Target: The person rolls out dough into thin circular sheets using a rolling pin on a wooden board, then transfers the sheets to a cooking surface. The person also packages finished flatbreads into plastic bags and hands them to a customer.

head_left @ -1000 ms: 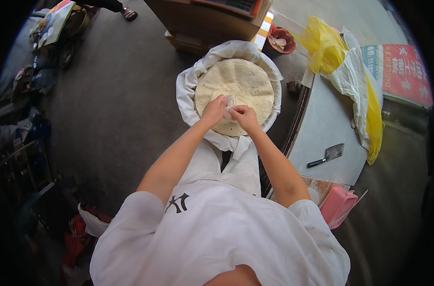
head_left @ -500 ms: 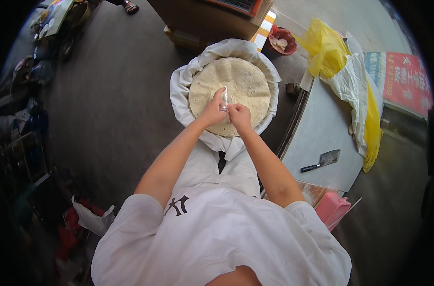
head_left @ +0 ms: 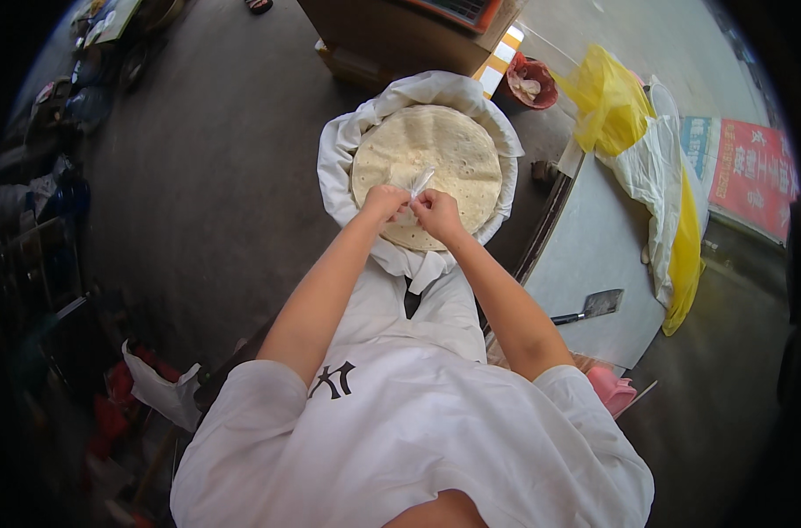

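A stack of large round flatbreads [head_left: 462, 145] lies in a round container lined with white cloth [head_left: 337, 154], in front of my legs. Above the flatbreads I hold a small clear plastic bag [head_left: 422, 180] between both hands. My left hand [head_left: 384, 201] is closed in a pinch on one side of the bag. The fingers of my right hand [head_left: 437, 213] pinch it from the other side, and the two hands nearly touch. A twisted part of the bag sticks up beyond my fingers. What is inside it, if anything, cannot be made out.
To the right, a grey-topped table [head_left: 585, 238] bears a cleaver [head_left: 601, 304], yellow plastic bags [head_left: 607, 97] and white sheeting [head_left: 633, 167]. A brown box [head_left: 383, 35] and a red bin [head_left: 532, 84] stand beyond the flatbreads. Pink plastic [head_left: 610, 387] lies near my right elbow.
My left hand has curled from a straighter grip into a pinch, and my hands have drawn together. The bag now tilts to the right. The whole view has shifted slightly.
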Demonstrator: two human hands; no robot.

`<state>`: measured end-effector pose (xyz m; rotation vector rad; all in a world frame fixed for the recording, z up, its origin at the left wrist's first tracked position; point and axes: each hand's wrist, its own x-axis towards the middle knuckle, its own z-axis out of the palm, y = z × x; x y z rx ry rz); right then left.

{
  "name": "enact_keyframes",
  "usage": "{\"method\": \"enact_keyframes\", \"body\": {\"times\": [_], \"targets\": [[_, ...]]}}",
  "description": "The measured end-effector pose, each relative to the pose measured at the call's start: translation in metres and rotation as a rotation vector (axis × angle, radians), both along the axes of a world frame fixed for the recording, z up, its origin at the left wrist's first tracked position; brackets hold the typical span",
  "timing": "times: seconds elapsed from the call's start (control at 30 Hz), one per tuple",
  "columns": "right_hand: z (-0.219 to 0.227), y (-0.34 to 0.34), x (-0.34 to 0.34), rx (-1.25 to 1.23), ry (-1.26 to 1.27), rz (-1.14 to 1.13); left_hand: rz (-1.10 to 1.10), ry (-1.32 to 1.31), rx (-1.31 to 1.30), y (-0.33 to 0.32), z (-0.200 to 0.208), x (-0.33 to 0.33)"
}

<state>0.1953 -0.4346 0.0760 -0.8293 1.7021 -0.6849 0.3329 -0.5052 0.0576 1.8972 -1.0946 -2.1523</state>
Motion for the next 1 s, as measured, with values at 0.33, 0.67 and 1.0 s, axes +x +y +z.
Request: {"method": "enact_keyframes", "body": {"times": [0.33,0.67,1.0], "targets": [[-0.011,0.015,-0.027,-0.09,0.32,-0.03,-0.14,-0.488,-0.523,0.004,-0.014,0.014],[0.062,-0.005,-0.028,-0.114,-0.389,-0.12,-0.401,-0.087,-1.224,0.024,0.022,-0.013],[0.245,-0.036,-0.072,-0.141,-0.164,0.285,-0.409,0.217,-1.515,0.013,0.191,-0.03]]}}
